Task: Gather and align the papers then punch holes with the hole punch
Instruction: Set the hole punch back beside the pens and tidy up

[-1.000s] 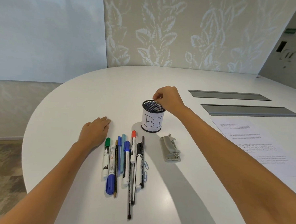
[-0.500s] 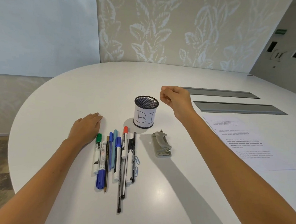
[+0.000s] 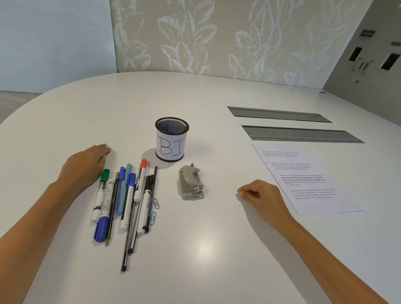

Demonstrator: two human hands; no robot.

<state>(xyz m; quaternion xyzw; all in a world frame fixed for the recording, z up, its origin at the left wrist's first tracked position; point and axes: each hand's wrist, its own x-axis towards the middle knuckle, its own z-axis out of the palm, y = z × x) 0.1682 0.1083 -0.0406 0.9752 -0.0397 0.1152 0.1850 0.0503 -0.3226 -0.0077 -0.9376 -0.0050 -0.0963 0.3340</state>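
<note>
A printed sheet of paper (image 3: 309,178) lies flat on the white table (image 3: 201,245) at the right. The grey metal hole punch (image 3: 191,184) sits in the middle, in front of a black mesh cup (image 3: 171,142) labelled "BI". My right hand (image 3: 260,196) rests on the table between the punch and the paper. Its fingers are pinched together on a small thin metal piece, of which only a glint shows. My left hand (image 3: 85,164) lies palm down, fingers spread, just left of a row of pens (image 3: 125,199).
Two blue paper clips (image 3: 155,208) lie beside the pens. Two grey cable-slot covers (image 3: 300,134) are set into the table behind the paper. The curved table edge runs close on the left; a patterned wall stands behind.
My right hand left the rim of the mesh cup and came down to the right, onto the table beside the paper. The left hand stayed put.
</note>
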